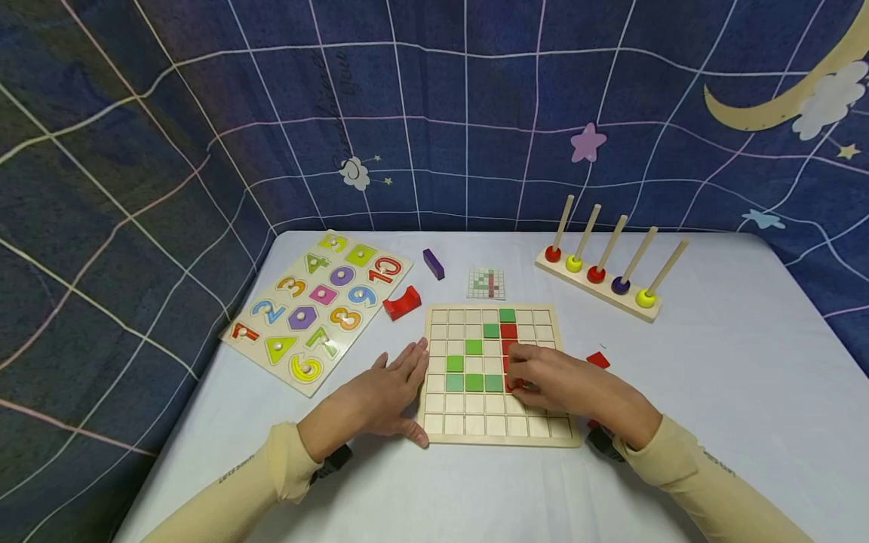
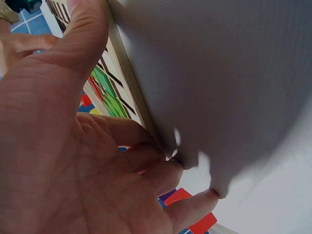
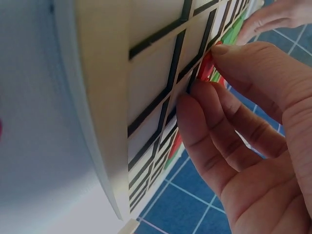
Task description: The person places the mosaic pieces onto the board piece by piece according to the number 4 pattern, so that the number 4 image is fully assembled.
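Head view, left to right, with the grid board [image 1: 498, 434] as landmark. Well left of the board lies a number puzzle board [image 1: 319, 309]; between it and the grid board sit a red arch block [image 1: 402, 302] and, farther back, a purple block [image 1: 433, 264]. Just behind the grid board lies a small pattern card [image 1: 486, 283]. Well behind and right of it stands a peg rack [image 1: 604, 283] with coloured rings. A loose red tile [image 1: 598, 360] lies just right of the board.

The left hand [image 1: 383, 396] lies flat on the table, fingers straight and together, touching the board's left edge, thumb at its near left corner. The right hand [image 1: 553, 381] rests over the board's right half, fingertips bent down onto a red tile [image 1: 514, 383] beside the row of green tiles [image 1: 473, 382].

Only the head view shows the whole layout. The left wrist view shows the left hand [image 2: 73, 161] open, fingertips on the white table surface along the board's edge [image 2: 129, 83]. The right wrist view alone shows the grip closely: the thumb and fingertips [image 3: 195, 105] of the right hand [image 3: 243, 141] pinch the red tile [image 3: 207, 66] at a cell of the grid board [image 3: 146, 73]. Both forearms come from the near edge in pale yellow sleeves [image 1: 686, 467].
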{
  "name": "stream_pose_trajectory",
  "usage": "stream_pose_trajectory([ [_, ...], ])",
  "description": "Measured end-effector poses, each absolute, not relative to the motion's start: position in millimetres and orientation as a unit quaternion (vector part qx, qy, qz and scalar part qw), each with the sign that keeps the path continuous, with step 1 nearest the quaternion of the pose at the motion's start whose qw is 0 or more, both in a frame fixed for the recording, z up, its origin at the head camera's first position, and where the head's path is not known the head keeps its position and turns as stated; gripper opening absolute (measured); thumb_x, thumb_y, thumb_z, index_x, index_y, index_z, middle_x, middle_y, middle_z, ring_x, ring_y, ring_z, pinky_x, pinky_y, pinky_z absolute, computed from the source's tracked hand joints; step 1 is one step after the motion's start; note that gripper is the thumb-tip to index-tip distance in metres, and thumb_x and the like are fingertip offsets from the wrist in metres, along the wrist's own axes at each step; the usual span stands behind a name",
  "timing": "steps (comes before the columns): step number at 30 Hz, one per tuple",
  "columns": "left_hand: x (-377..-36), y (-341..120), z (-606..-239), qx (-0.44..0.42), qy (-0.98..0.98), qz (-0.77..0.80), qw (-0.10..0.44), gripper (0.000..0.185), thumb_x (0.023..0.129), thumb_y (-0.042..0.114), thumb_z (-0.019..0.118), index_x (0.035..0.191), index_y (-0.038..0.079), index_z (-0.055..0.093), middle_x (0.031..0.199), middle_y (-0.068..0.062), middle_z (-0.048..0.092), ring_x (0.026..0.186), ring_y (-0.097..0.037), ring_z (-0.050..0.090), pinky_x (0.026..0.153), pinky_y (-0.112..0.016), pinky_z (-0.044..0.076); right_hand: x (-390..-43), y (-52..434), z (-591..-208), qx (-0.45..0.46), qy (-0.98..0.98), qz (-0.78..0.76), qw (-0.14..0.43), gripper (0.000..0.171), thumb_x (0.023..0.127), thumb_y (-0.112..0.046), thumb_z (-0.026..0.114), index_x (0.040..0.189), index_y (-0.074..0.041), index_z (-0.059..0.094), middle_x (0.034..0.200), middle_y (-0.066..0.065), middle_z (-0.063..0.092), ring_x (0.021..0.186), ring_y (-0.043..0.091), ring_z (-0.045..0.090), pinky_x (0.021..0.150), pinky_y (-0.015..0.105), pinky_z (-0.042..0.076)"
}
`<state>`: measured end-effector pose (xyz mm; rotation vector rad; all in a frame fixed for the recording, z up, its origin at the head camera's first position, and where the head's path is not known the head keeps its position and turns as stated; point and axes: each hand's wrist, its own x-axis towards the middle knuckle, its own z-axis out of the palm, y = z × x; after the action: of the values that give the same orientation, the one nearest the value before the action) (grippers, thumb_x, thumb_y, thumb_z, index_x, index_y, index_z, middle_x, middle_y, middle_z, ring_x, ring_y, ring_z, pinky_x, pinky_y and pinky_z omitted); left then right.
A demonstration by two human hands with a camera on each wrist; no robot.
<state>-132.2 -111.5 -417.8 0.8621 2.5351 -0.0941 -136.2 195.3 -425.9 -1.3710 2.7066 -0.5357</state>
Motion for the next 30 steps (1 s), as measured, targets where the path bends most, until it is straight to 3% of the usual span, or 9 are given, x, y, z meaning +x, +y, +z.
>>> stream_pose_trajectory([
  [17,-130,-112,-418,0.303,0.923,-0.035,0.234,0.132,0.077,0.072,0.081,0.169,-0.002,0.022,0.181,-0.018,0.012,0.169,-0.032,0.016,0.132,-0.061,0.030,-131,235,-422,-0.434,0.892,-0.130,0.002,0.015,0.089,-0.002,0.085,0.097,-0.012,0.078,0.105,0.001,0.069,0.096,0.013,0.061,0.082,0.030,0.062],
  [30,-133,-111,-419,0.309,0.922,-0.031,0.232,0.132,0.077,0.072,0.081,0.169,-0.002,0.021,0.181,-0.018,0.012,0.169,-0.034,0.016,0.131,-0.061,0.030,-130,293,-419,-0.350,0.926,-0.138,-0.012,0.026,0.080,0.002,0.090,0.095,-0.016,0.078,0.102,-0.003,0.069,0.093,0.012,0.061,0.077,0.029,0.062],
])
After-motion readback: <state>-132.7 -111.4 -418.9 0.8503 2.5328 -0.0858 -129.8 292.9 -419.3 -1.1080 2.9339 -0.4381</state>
